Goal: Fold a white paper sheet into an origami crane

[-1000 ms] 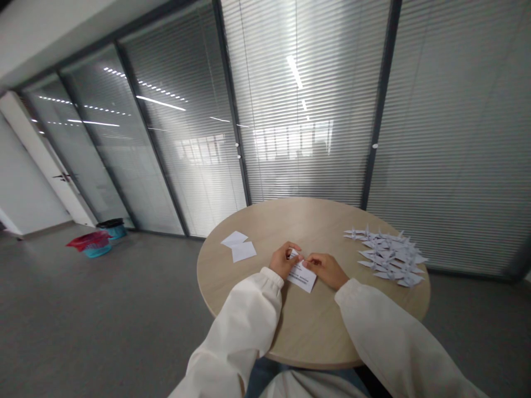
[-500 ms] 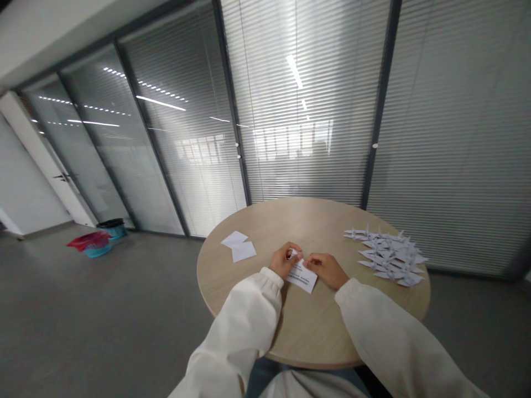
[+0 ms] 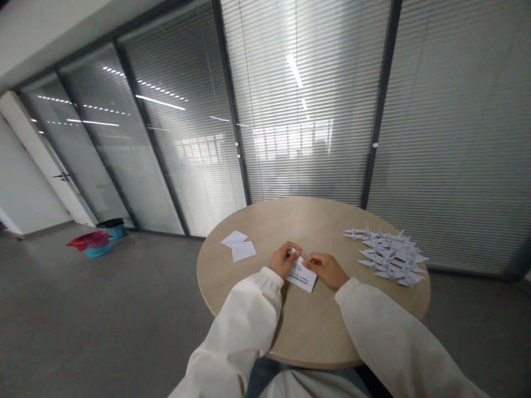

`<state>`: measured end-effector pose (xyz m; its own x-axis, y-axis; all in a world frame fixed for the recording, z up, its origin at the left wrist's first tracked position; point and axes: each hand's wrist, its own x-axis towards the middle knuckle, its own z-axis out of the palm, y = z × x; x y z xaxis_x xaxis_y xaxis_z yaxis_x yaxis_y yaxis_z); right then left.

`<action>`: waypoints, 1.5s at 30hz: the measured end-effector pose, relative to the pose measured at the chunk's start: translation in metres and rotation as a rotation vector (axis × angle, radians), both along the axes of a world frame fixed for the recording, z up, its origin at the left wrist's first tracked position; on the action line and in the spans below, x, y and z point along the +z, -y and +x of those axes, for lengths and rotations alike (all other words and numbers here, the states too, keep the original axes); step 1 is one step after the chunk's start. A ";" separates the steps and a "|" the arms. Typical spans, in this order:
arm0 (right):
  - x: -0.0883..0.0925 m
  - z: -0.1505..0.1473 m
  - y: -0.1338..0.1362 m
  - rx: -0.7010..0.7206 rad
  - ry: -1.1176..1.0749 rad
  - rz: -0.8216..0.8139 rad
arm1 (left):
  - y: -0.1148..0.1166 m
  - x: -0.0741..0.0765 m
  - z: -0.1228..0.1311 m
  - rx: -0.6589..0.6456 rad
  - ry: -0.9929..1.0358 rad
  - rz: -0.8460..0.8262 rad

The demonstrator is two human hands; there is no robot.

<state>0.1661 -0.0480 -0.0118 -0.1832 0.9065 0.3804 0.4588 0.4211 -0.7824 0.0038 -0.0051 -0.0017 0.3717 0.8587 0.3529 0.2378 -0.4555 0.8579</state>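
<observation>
In the head view, your left hand (image 3: 286, 261) has its grip closed on the upper end of the printed paper (image 3: 302, 278), at the middle of the counter (image 3: 315, 337); your right hand's (image 3: 327, 270) grip pinches its right edge. White sheets (image 3: 244, 251) lie leftward, folded paper pieces (image 3: 390, 255) rightward.
</observation>
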 end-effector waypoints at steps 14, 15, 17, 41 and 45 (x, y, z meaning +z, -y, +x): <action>-0.001 0.000 -0.001 -0.002 -0.003 -0.006 | 0.003 0.003 0.001 -0.035 0.051 -0.015; -0.001 0.000 -0.001 0.004 -0.004 -0.005 | 0.002 0.003 0.001 -0.028 0.053 -0.018; -0.001 0.000 -0.001 0.017 -0.009 -0.005 | 0.001 0.003 0.001 -0.022 0.055 -0.023; -0.006 0.001 -0.005 0.016 -0.041 -0.023 | -0.001 0.000 0.002 -0.013 0.093 -0.076; -0.006 0.002 -0.005 0.018 -0.058 -0.016 | -0.004 -0.003 0.002 0.007 0.053 -0.034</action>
<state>0.1680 -0.0427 -0.0182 -0.1775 0.9092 0.3767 0.4054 0.4163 -0.8138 0.0061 -0.0007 -0.0044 0.3469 0.8731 0.3425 0.1947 -0.4243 0.8844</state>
